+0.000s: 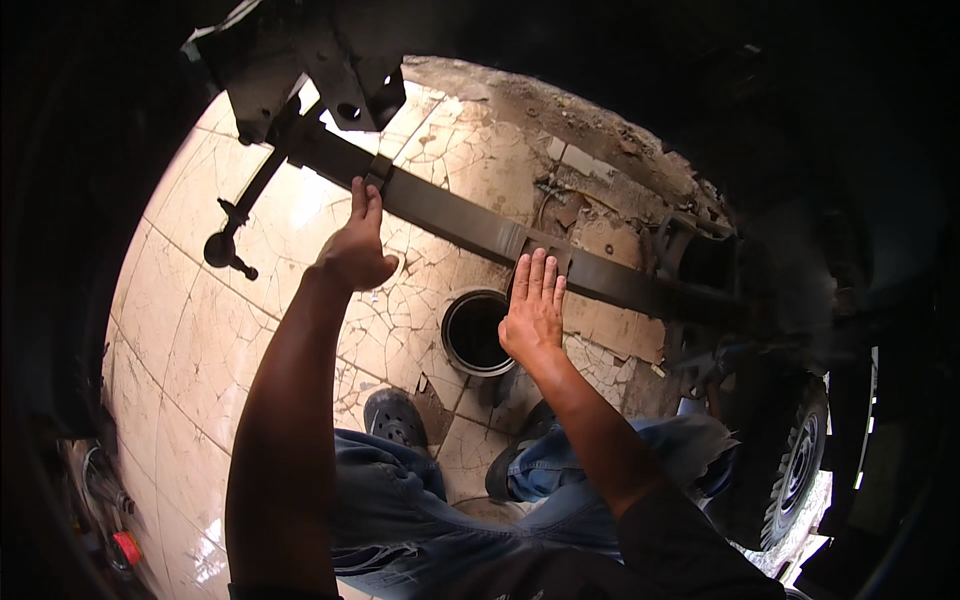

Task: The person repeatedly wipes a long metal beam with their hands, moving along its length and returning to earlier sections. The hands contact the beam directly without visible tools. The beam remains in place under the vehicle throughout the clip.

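Observation:
A long dark leaf spring runs slantwise from upper left to right in front of me. My left hand reaches up with extended fingers, their tips at a metal clip around the spring. Further right, my right hand lies with straight fingers against the side of the spring, below another band on it. Neither hand grips anything. Under the spring, a round dark open-topped container rests on the floor, its right edge partly hidden by my right hand.
A dark bracket with holes hangs at the spring's left end, beside a rod with a ball-shaped end. Cracked tiles cover the floor. Rubble lies beyond the spring. A tyre stands at lower right.

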A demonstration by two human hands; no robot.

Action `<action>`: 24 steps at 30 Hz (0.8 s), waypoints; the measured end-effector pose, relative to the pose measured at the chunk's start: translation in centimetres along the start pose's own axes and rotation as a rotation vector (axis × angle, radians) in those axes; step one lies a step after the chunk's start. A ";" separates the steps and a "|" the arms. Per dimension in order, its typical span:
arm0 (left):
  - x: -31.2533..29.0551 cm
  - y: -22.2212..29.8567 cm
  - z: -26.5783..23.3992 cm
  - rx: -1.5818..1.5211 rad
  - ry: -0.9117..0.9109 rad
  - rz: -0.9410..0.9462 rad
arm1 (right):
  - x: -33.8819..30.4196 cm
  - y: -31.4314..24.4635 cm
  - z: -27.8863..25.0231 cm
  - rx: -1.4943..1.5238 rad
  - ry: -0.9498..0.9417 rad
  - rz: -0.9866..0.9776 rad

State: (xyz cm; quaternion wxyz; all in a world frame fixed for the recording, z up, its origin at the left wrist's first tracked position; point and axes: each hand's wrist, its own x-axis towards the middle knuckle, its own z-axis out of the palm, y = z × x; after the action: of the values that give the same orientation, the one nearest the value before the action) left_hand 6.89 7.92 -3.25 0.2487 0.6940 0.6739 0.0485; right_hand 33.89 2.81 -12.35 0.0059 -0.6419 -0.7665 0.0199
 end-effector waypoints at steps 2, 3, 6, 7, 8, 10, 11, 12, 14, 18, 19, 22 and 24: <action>-0.1 0.0 0.0 0.012 -0.008 -0.020 | 0.1 -0.4 0.5 -0.019 0.048 -0.046; 0.0 0.4 0.1 0.017 -0.023 -0.026 | 0.8 -0.4 0.7 -0.039 0.047 -0.041; 0.2 0.4 0.1 -0.025 -0.004 -0.009 | 3.8 -0.3 0.4 -0.008 0.075 -0.100; 0.3 0.1 0.1 -0.012 0.005 -0.001 | 5.0 -0.4 -0.1 -0.007 0.006 -0.093; 0.3 0.0 0.1 -0.006 0.005 -0.003 | 5.8 -0.4 -0.7 0.010 -0.013 -0.097; 0.0 0.1 0.0 0.008 -0.007 -0.012 | 6.8 -0.7 -1.3 0.051 -0.060 -0.105; 0.0 0.3 -0.3 0.014 -0.028 -0.025 | 7.1 -0.8 -1.6 0.071 -0.083 -0.109; -0.1 0.3 -0.3 0.009 -0.032 -0.026 | 6.7 -1.1 -1.1 0.072 -0.056 -0.131; -0.1 0.3 -0.4 -0.002 -0.038 -0.030 | 4.9 -1.6 -0.2 0.073 0.000 -0.178; -0.1 -0.4 0.2 -0.022 -0.022 -0.014 | 4.7 -2.1 -0.4 0.103 0.051 -0.187; 0.1 -0.3 0.2 -0.019 -0.018 -0.011 | 5.6 -2.0 -0.7 0.122 0.052 -0.156; 0.1 0.4 0.0 -0.023 -0.027 -0.022 | 8.5 -1.3 -1.8 0.145 -0.094 -0.051; -0.2 0.8 -0.7 -0.026 -0.056 -0.044 | 8.7 -1.4 -1.8 0.150 -0.066 -0.060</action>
State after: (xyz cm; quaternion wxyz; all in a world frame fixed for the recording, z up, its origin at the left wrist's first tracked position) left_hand 7.32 7.97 -2.22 0.2776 0.6766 0.6812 0.0321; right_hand 31.03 11.15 -10.60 0.0294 -0.6154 -0.7815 0.0980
